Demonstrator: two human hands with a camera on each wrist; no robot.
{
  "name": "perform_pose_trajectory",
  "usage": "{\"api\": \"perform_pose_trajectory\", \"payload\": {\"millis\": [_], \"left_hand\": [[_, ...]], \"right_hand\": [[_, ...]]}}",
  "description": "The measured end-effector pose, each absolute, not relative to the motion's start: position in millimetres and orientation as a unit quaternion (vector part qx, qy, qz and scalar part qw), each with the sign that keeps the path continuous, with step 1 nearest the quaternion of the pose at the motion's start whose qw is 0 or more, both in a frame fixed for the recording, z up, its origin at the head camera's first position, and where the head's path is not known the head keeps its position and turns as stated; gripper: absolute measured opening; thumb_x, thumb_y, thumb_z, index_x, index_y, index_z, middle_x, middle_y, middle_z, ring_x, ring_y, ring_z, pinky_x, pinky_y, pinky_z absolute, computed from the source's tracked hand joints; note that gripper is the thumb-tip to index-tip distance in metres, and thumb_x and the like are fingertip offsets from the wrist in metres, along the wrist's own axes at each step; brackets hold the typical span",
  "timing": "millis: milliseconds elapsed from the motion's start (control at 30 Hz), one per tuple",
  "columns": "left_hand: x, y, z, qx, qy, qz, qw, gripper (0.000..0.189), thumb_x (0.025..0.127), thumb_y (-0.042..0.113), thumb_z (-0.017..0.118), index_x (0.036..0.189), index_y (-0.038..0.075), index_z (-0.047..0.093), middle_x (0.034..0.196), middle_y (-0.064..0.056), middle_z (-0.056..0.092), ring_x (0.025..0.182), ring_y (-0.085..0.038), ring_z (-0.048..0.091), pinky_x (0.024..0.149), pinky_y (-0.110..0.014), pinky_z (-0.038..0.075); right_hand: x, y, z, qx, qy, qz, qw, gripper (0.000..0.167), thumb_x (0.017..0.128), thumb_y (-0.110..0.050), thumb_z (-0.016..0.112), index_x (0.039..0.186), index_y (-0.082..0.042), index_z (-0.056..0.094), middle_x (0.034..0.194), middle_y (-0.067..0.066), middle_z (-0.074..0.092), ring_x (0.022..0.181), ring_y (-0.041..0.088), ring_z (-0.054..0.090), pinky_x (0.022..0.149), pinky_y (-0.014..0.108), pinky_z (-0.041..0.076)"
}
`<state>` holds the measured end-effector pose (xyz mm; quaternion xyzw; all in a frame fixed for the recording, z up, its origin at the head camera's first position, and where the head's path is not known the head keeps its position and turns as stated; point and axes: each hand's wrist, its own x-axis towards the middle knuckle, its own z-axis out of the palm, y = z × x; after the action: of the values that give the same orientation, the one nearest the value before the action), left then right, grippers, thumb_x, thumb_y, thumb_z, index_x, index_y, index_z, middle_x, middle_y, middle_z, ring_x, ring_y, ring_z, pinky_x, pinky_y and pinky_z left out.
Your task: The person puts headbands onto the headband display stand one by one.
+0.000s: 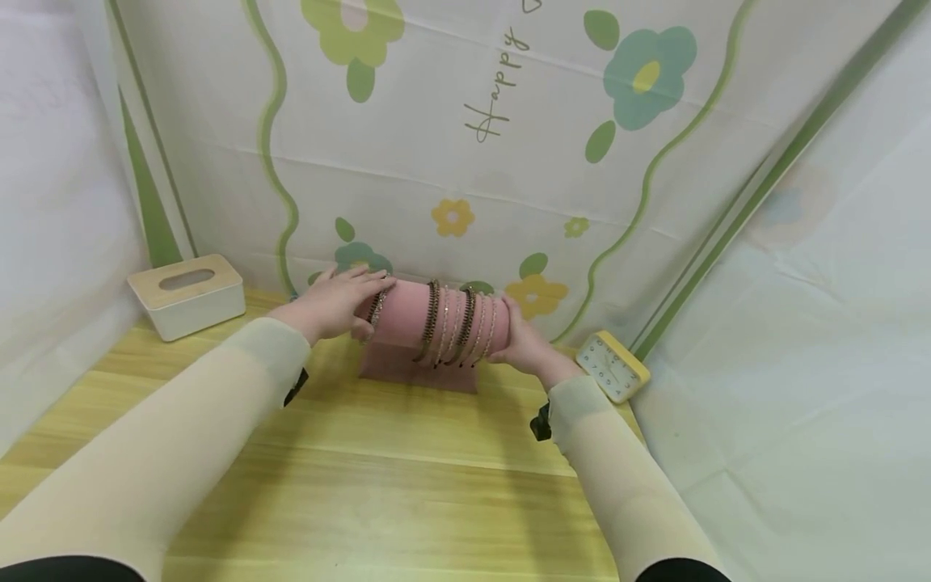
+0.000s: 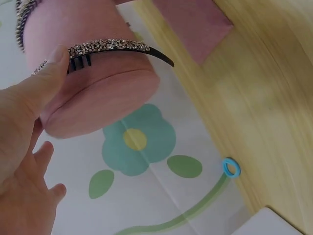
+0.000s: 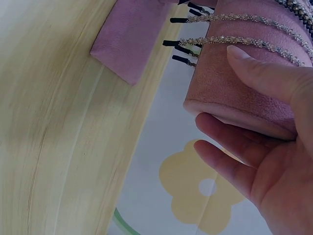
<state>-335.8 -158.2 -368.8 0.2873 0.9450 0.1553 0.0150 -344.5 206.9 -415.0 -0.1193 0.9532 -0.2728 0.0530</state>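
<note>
A pink velvety headband stand [image 1: 407, 315], a padded roll on a flat-footed base, stands on the table against the back cloth. Several headbands, some dark and some thin and sparkly [image 3: 244, 41], sit around the roll's middle and right. Near its left end, a black headband with a rhinestone top [image 2: 110, 45] is held by my left hand [image 1: 334, 303], thumb on its upper face and fingers partly hidden behind the roll. My right hand [image 1: 527, 347] grips the roll's right end, its thumb [image 3: 259, 71] along the side and fingers at the end face.
At the left stands a white tissue box [image 1: 200, 311] with a wooden lid. A yellow-framed clock [image 1: 611, 368] is at the right edge. By the table's back edge lies a small blue ring [image 2: 238, 172]. Floral cloth walls [image 1: 407, 162] enclose the wooden table [image 1: 393, 485].
</note>
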Motion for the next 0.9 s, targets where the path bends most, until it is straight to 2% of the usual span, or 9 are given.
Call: {"api": "perform_pose_trajectory", "payload": {"millis": [233, 467, 767, 900], "left_hand": [[-341.7, -154.8, -374.8, 0.287, 0.947, 0.147, -0.006, 0.092, 0.080, 0.030, 0.083, 0.155, 0.015, 0.032, 0.160, -0.009, 0.026, 0.147, -0.036, 0.015, 0.113, -0.062, 0.001], [-343.8, -147.4, -375.5, 0.291, 0.944, 0.157, -0.015, 0.090, 0.079, 0.033, 0.083, 0.153, 0.015, 0.035, 0.159, -0.011, 0.028, 0.147, -0.033, 0.017, 0.115, -0.058, -0.001], [-345.1, -131.5, -376.1, 0.315, 0.933, 0.170, -0.038, 0.086, 0.078, 0.033, 0.084, 0.149, 0.013, 0.041, 0.157, -0.014, 0.032, 0.144, -0.034, 0.026, 0.113, -0.063, 0.010], [-345.6, -121.3, -374.8, 0.324, 0.929, 0.178, -0.036, 0.084, 0.079, 0.031, 0.084, 0.149, 0.011, 0.042, 0.156, -0.012, 0.034, 0.144, -0.034, 0.025, 0.112, -0.063, 0.010]], "right_hand": [[-344.8, 208.1, -415.5, -0.123, 0.954, -0.268, 0.051, 0.125, 0.076, -0.011, 0.087, 0.158, -0.028, -0.005, 0.147, 0.026, 0.039, 0.126, 0.038, 0.048, 0.106, 0.049, 0.037], [-345.5, 208.9, -415.1, -0.121, 0.956, -0.262, 0.054, 0.124, 0.076, -0.011, 0.087, 0.158, -0.025, -0.005, 0.147, 0.026, 0.039, 0.127, 0.038, 0.048, 0.106, 0.049, 0.037], [-345.4, 207.7, -415.1, -0.120, 0.957, -0.259, 0.053, 0.125, 0.075, -0.013, 0.088, 0.158, -0.025, -0.004, 0.146, 0.026, 0.041, 0.125, 0.037, 0.050, 0.106, 0.048, 0.038], [-345.6, 207.0, -414.9, -0.117, 0.957, -0.258, 0.054, 0.125, 0.075, -0.014, 0.088, 0.157, -0.026, -0.004, 0.145, 0.025, 0.042, 0.125, 0.037, 0.050, 0.105, 0.047, 0.039]]}}
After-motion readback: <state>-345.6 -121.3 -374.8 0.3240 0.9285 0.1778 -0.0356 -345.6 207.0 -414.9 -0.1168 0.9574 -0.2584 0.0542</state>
